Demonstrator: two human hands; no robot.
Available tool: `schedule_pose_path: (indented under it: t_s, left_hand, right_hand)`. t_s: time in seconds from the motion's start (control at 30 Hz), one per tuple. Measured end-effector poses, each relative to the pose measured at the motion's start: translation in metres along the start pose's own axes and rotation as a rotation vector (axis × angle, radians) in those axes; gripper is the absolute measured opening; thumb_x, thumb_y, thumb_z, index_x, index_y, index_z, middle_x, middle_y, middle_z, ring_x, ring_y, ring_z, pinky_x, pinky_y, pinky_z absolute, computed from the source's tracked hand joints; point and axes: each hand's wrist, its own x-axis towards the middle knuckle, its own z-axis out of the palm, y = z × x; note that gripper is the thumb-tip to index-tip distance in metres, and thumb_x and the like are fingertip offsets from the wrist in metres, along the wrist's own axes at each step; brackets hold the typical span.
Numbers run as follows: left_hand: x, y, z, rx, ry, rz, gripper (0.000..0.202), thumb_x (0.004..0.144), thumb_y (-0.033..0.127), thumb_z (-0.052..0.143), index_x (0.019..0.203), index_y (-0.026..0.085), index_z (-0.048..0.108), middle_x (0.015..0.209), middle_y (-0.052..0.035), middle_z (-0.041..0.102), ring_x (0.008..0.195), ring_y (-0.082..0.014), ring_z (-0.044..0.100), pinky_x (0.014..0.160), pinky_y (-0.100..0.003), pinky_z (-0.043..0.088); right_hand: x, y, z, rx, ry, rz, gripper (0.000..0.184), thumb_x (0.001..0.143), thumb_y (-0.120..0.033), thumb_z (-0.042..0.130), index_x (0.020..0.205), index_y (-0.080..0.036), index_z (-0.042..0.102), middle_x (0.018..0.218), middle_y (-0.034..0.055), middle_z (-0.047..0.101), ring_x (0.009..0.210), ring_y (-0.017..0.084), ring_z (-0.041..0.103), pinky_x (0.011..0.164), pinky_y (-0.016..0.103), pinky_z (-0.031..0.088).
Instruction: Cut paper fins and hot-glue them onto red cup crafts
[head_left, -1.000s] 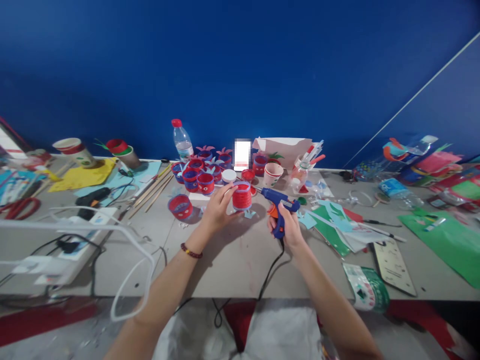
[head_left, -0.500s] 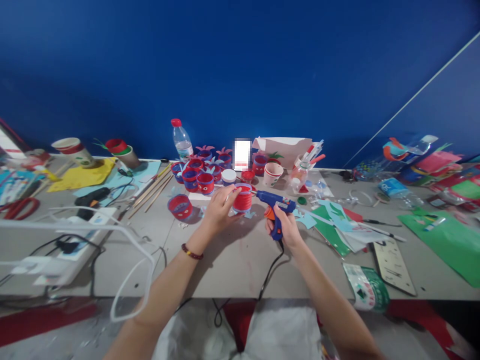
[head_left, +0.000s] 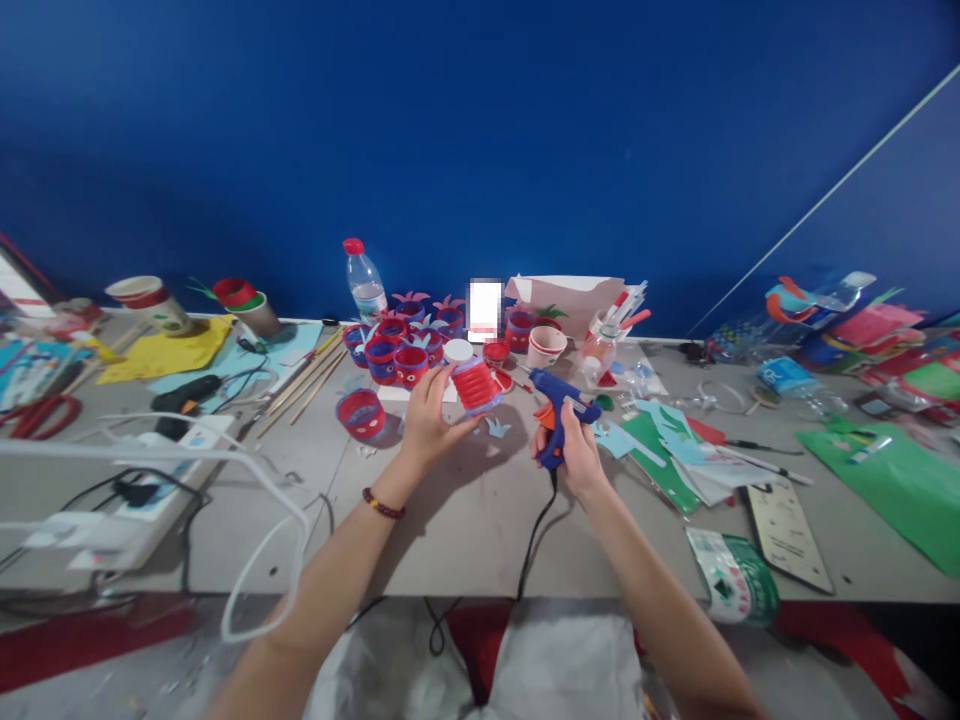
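My left hand [head_left: 433, 415] grips a small red cup [head_left: 474, 387] with a ridged, wrapped wall and a purplish rim, tilted above the table. In my right hand [head_left: 571, 448] is a blue hot glue gun [head_left: 561, 400] with an orange trigger, its nozzle aimed up and left, apart from the cup. The glue gun's black cord runs down to the table edge. Behind the cup stands a white-lidded jar [head_left: 458, 351]. A light-blue paper cutout [head_left: 496, 428] lies just under the cup. Another red cup with white dots [head_left: 361, 414] sits left of my left hand.
Several red and purple cups with paper leaves [head_left: 411, 366] cluster at the back near a plastic bottle [head_left: 365, 283]. A paper cup [head_left: 547, 346] stands right of them. Paper scraps [head_left: 679, 440] lie on the right; a power strip [head_left: 161, 500] and white cable on the left.
The red cup has been tipped over to the left and turned in my left hand. The glue gun has drawn back from the cup's rim, its nozzle now pointing higher.
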Motion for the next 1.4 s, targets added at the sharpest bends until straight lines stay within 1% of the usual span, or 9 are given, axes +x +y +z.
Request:
schedule_pose_path:
  t_s: [0.17,0.3,0.4,0.63,0.77,0.93,1.1,1.23,1.4]
  left_hand:
    - [-0.002,-0.002,0.002,0.022,-0.022,-0.003,0.080,0.072,0.059,0.066,0.134,0.014,0.042,0.125,-0.0187,0.055,0.119,-0.0313,0.053,0.101,-0.045,0.044]
    - [-0.003,-0.002,0.002,0.026,-0.053,-0.021,0.081,0.072,0.059,0.066,0.135,0.015,0.041,0.127,-0.0186,0.054,0.120,-0.0318,0.052,0.102,-0.046,0.043]
    - [-0.002,-0.002,0.001,0.029,-0.042,-0.018,0.081,0.072,0.060,0.066,0.135,0.015,0.041,0.127,-0.0185,0.054,0.120,-0.0318,0.052,0.102,-0.046,0.043]
    - [0.000,-0.003,0.000,0.045,-0.019,-0.009,0.079,0.073,0.057,0.068,0.134,0.014,0.042,0.124,-0.0187,0.055,0.118,-0.0310,0.053,0.100,-0.045,0.046]
    - [0.001,-0.005,-0.001,0.039,-0.001,-0.022,0.079,0.072,0.055,0.069,0.134,0.014,0.042,0.125,-0.0185,0.055,0.118,-0.0303,0.053,0.100,-0.044,0.046]
    - [0.002,-0.007,-0.002,0.033,-0.010,-0.079,0.078,0.072,0.057,0.068,0.133,0.015,0.043,0.126,-0.0176,0.054,0.119,-0.0308,0.052,0.102,-0.045,0.044]
    - [0.002,-0.008,-0.003,0.016,-0.010,-0.129,0.079,0.071,0.060,0.068,0.133,0.017,0.044,0.126,-0.0169,0.054,0.119,-0.0312,0.052,0.101,-0.046,0.045]
    - [0.002,-0.009,-0.002,0.023,0.027,-0.127,0.078,0.070,0.055,0.071,0.132,0.017,0.044,0.125,-0.0173,0.054,0.118,-0.0309,0.053,0.100,-0.046,0.046]
    - [0.001,-0.008,0.000,0.047,0.033,-0.119,0.076,0.071,0.051,0.072,0.132,0.018,0.043,0.125,-0.0172,0.053,0.118,-0.0314,0.053,0.099,-0.047,0.047]
  right_hand:
    - [0.001,-0.004,0.001,0.141,-0.054,0.078,0.057,0.073,-0.075,0.052,0.092,-0.021,0.052,0.050,-0.0067,0.048,0.045,0.013,0.054,0.039,0.023,0.043]
    - [-0.002,-0.007,-0.001,0.232,-0.171,0.124,0.043,0.072,-0.050,0.070,0.099,-0.024,0.050,0.062,-0.0071,0.051,0.055,0.013,0.058,0.043,0.023,0.047]
    - [-0.007,-0.012,-0.002,0.236,-0.277,0.192,0.049,0.068,-0.030,0.075,0.109,-0.027,0.049,0.075,-0.0048,0.056,0.069,0.016,0.063,0.048,0.024,0.053]
    - [-0.012,-0.015,-0.005,0.095,-0.399,0.294,0.048,0.069,-0.019,0.075,0.111,-0.027,0.053,0.096,-0.0003,0.059,0.092,0.021,0.065,0.065,0.033,0.061]
    - [-0.017,-0.021,0.001,0.047,-0.372,0.330,0.045,0.066,-0.018,0.077,0.105,-0.025,0.057,0.105,0.0020,0.059,0.102,0.023,0.063,0.068,0.034,0.061]
    - [-0.027,-0.026,0.004,0.071,-0.315,0.360,0.063,0.064,-0.014,0.078,0.119,-0.030,0.052,0.098,-0.0001,0.061,0.096,0.020,0.064,0.068,0.031,0.060]
    - [-0.042,-0.018,-0.003,0.048,-0.255,0.404,0.047,0.062,-0.015,0.080,0.103,-0.023,0.059,0.082,-0.0022,0.059,0.080,0.014,0.061,0.066,0.028,0.058]
    - [-0.061,-0.007,-0.015,-0.026,-0.200,0.428,0.041,0.061,-0.022,0.082,0.095,-0.021,0.059,0.081,-0.0003,0.060,0.076,0.015,0.061,0.063,0.030,0.058]
    - [-0.085,0.005,-0.027,-0.127,-0.146,0.399,0.055,0.067,-0.037,0.078,0.113,-0.022,0.054,0.085,0.0043,0.064,0.081,0.020,0.063,0.061,0.032,0.057]
